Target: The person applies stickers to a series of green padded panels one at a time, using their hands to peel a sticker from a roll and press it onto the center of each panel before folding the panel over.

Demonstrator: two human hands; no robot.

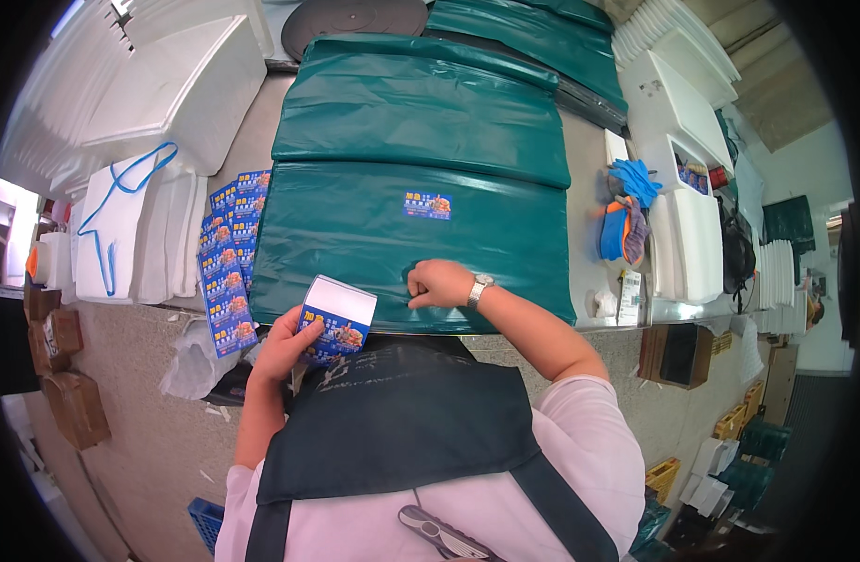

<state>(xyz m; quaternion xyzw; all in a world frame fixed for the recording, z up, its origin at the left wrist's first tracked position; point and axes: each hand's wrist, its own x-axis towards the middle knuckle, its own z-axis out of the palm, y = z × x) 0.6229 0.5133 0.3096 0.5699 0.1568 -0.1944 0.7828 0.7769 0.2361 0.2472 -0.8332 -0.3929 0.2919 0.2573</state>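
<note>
My left hand (279, 351) holds a strip of blue printed stickers (335, 334), its upper part folded to show white backing, close to the table's front edge. My right hand (437, 284), with a metal wristwatch (481, 289) on the wrist, hovers over or rests on the front green plastic bag (374, 260); its fingers are curled, and whether they hold anything is unclear. A single blue sticker (427, 205) lies flat on that bag, beyond my right hand. More green bags (416, 105) overlap behind it. Strips of blue stickers (226, 281) lie left of the bags, hanging over the front edge.
White foam boxes (184, 91) and foam panels (131, 232) stand at the left, with a blue cord (110, 232). To the right are blue gloves (634, 181), a blue-orange item (616, 232), a labelled packet (628, 295) and foam boxes (690, 246). Cardboard boxes (75, 407) sit on the floor.
</note>
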